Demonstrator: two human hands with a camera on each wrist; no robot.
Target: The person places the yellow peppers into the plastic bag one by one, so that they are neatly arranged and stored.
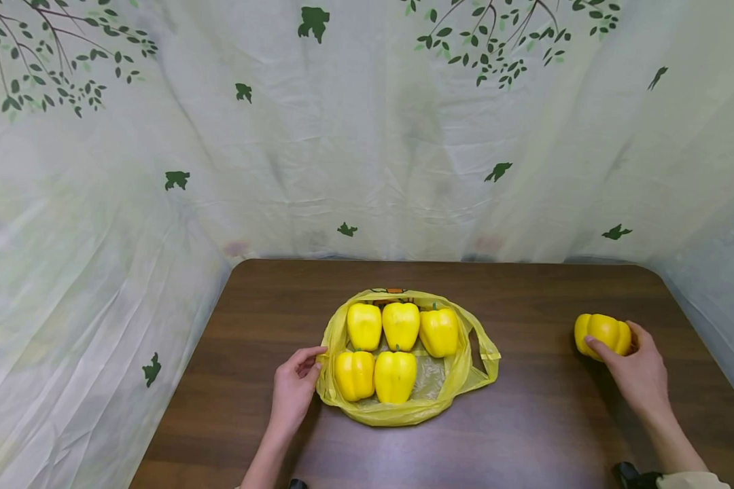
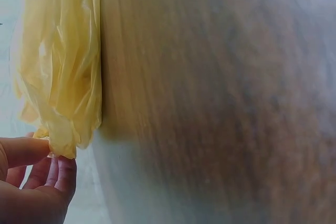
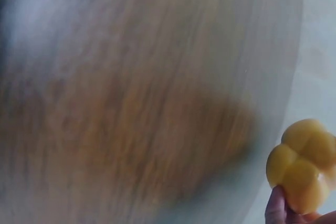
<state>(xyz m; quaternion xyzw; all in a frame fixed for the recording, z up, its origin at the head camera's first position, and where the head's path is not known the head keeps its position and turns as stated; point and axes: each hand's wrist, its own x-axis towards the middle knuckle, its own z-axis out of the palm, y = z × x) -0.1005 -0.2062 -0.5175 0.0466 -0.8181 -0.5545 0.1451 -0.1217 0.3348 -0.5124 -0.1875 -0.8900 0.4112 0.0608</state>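
Note:
A yellow plastic bag [image 1: 404, 413] lies spread open on the brown table, its mouth facing up. Inside it stand several yellow bell peppers [image 1: 395, 377], some at the back and some in front. My left hand [image 1: 295, 387] pinches the bag's left rim between thumb and fingers; the left wrist view shows the bunched plastic [image 2: 63, 77] in that pinch. Off to the right, my right hand [image 1: 642, 373] grips another yellow bell pepper [image 1: 612, 333], thumb on its near side. The right wrist view shows this pepper's lobed end [image 3: 302, 166].
The brown table [image 1: 526, 435] has rounded far corners. Behind it and at both sides hangs a pale cloth [image 1: 379, 136] printed with leaves and branches. A loop handle [image 1: 486, 356] of the bag sticks out to the right. A dark strap [image 1: 639, 477] sits at the right wrist.

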